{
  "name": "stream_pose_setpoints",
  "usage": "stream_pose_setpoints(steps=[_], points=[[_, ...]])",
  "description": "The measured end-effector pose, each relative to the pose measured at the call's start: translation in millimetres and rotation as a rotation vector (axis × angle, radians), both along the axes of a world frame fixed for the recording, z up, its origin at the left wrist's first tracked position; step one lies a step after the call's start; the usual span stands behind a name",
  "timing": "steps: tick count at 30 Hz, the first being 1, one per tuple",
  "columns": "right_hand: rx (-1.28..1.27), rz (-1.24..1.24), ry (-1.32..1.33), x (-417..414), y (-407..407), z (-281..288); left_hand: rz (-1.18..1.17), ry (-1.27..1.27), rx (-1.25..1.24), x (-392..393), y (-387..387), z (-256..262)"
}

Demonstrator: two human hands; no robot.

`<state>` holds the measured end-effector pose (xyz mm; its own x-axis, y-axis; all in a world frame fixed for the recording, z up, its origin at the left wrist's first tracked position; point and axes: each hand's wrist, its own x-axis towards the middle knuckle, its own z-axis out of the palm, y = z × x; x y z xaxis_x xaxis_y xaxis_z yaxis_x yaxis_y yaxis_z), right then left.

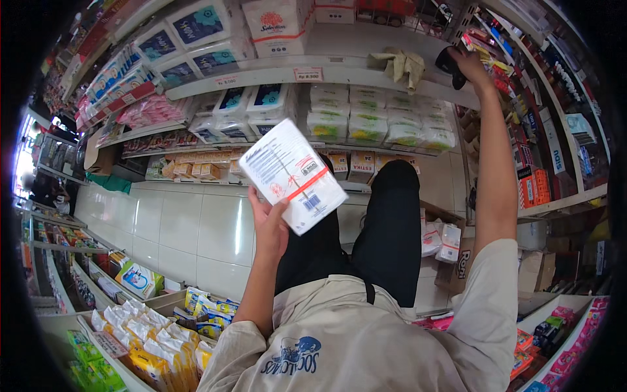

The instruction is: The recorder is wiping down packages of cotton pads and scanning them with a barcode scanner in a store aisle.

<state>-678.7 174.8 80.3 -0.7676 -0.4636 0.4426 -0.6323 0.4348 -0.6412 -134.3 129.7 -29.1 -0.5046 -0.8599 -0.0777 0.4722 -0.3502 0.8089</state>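
Note:
My left hand [271, 223] grips one corner of a white plastic-wrapped pack of tissues [299, 171], held tilted above my lap. Its upturned face bears a red stripe, printed writing and a barcode. Out at the upper right, my right hand [474, 71] has its fingers around a black object [449, 68] at the end of the upper shelf [362, 44]; its exact kind is unclear. Left of that object, a crumpled beige cloth [404, 66] hangs over the shelf's front edge. Larger white tissue packs [277, 27] stand farther left on the same shelf.
Green-and-white tissue packs [367, 125] fill the shelf below. An open cardboard box [450, 274] with white packs stands on the floor by my right leg. Stationery shelves [563, 206] rise at the right. Yellow packs [152, 357] sit in a bin at lower left.

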Motion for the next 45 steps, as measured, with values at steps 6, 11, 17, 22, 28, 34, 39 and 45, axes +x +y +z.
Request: stream_pose_setpoints(steps=[6,11,17,22,28,34,39,45], points=[[0.197,0.196,-0.419,7.3,3.9,13.9,0.119,-0.359,-0.494,4.3,3.8,2.7],[-0.405,0.207,-0.352,108.7,31.8,14.2,-0.082,-0.440,-0.574,19.1,-15.0,-28.0],[-0.457,0.533,-0.879,285.4,98.3,-24.2,0.076,-0.574,-0.910,5.7,-23.2,11.0],[-0.086,0.553,-0.812,378.7,130.5,-70.8,0.090,-0.600,-0.993,-3.3,-36.6,12.4],[-0.121,0.680,-0.735,422.2,126.0,-48.7,0.186,-0.649,-1.079,-7.3,-31.7,23.4],[0.002,0.680,-0.743,427.5,127.3,-46.3,0.158,-0.556,-1.004,-8.6,-33.9,10.6],[-0.153,0.465,-0.716,382.9,108.4,-43.7,0.171,-0.575,-0.983,-1.9,-32.6,8.2],[-0.333,0.146,-0.377,179.1,45.4,-18.3,0.179,-0.568,-0.948,-0.3,-23.0,7.9]])
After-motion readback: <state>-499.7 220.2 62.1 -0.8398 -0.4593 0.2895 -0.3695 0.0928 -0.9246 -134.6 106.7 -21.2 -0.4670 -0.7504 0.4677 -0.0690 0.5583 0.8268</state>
